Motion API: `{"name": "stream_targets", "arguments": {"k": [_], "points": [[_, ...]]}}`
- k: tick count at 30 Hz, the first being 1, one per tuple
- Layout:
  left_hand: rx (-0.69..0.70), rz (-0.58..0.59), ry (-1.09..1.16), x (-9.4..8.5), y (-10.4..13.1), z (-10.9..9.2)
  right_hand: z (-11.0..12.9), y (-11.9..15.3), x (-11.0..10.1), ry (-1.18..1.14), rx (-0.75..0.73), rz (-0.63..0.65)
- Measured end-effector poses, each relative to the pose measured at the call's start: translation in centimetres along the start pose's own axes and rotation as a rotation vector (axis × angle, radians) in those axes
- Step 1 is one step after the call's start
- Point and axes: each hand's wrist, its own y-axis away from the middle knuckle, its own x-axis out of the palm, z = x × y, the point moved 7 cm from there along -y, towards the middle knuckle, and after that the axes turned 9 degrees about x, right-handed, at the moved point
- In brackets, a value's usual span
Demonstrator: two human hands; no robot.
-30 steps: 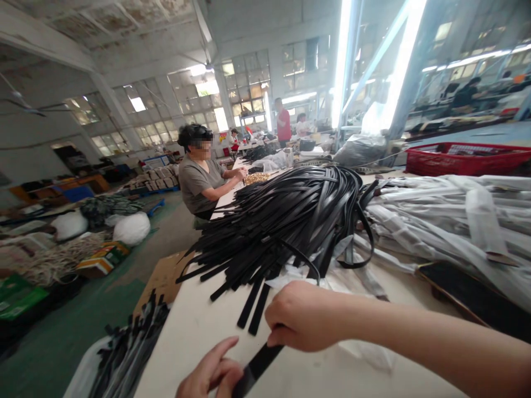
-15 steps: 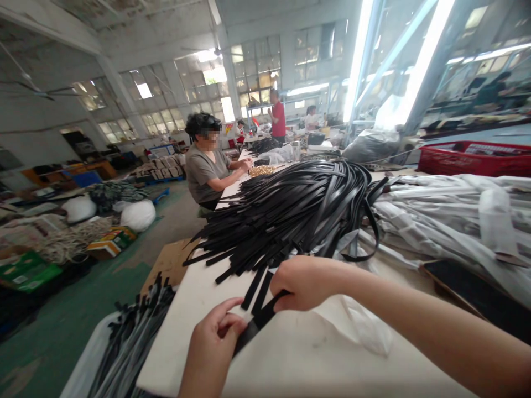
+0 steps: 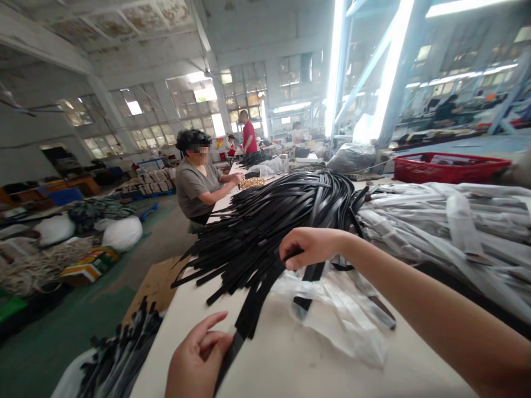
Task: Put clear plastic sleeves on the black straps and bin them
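Note:
Black flat straps (image 3: 259, 296) run between my two hands over the white tabletop (image 3: 315, 381). My left hand (image 3: 199, 354) is closed at the front, its thumb pinching a strap beside a greyish, see-through sleeve piece (image 3: 235, 344); the index finger sticks out. Farther up, my right hand (image 3: 309, 249) is closed round a black strap, with fingers curled in. Just beyond it lies a big heap of black straps (image 3: 265, 221), their ends fanned toward the left. A crumpled clear plastic wrapper (image 3: 340, 315) lies under my right forearm.
White-wrapped bundles (image 3: 452, 215) cover the table's right side, before a red crate (image 3: 452, 167). Below the left edge, a white bin (image 3: 74, 373) holds more straps. A person in a grey-brown shirt (image 3: 199, 188) sits by the table near small gold pieces (image 3: 252, 182).
My right hand has moved away from my left, up toward the heap, and a longer stretch of strap shows between them. The view has shifted right.

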Motion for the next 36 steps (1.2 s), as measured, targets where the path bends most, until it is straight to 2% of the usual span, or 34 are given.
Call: {"name": "stream_targets", "arguments": {"k": [3, 5, 8, 11, 14, 16, 18, 21, 23, 27, 31, 36], "points": [[0.014, 0.003, -0.019, 0.7, -0.2, -0.2, 0.1, 0.6, -0.1, 0.01, 0.03, 0.001], [0.011, 0.024, -0.008, 1.4, -0.2, -0.4, 0.4, 0.5, 0.5, 0.028, 0.02, 0.025], [0.007, 0.052, 0.03, 2.8, -0.2, -1.2, 1.1, -0.5, 2.5, 0.063, -0.005, 0.059], [0.02, 0.085, 0.028, 4.2, 0.0, -2.1, 1.8, -2.0, 5.4, 0.081, -0.017, 0.092], [0.042, 0.072, -0.019, 4.0, 0.0, -2.4, 1.9, -2.9, 7.3, 0.028, -0.032, 0.123], [0.053, 0.014, -0.062, 2.4, -0.3, -2.0, 1.1, -2.9, 6.6, -0.13, 0.004, 0.059], [0.056, -0.036, -0.104, 0.5, -0.8, -1.5, -0.4, -2.6, 5.0, -0.311, 0.059, -0.051], [0.049, -0.004, -0.12, -1.0, -1.5, -1.2, -1.9, -2.3, 3.5, -0.475, 0.112, -0.143], [0.049, 0.029, -0.112, -0.8, -1.7, -1.4, -1.9, -2.4, 3.6, -0.646, 0.128, -0.168], [0.069, -0.029, -0.134, 0.0, -1.4, -1.9, -1.1, -3.1, 5.1, -1.021, 0.138, -0.315], [0.108, -0.043, -0.138, 0.9, -0.9, -2.1, -0.7, -3.5, 6.9, -1.034, 0.148, -0.477], [0.051, -0.041, 0.022, 1.6, -0.4, -3.0, 0.5, -3.6, 9.4, -0.949, 0.099, -0.428]]}}
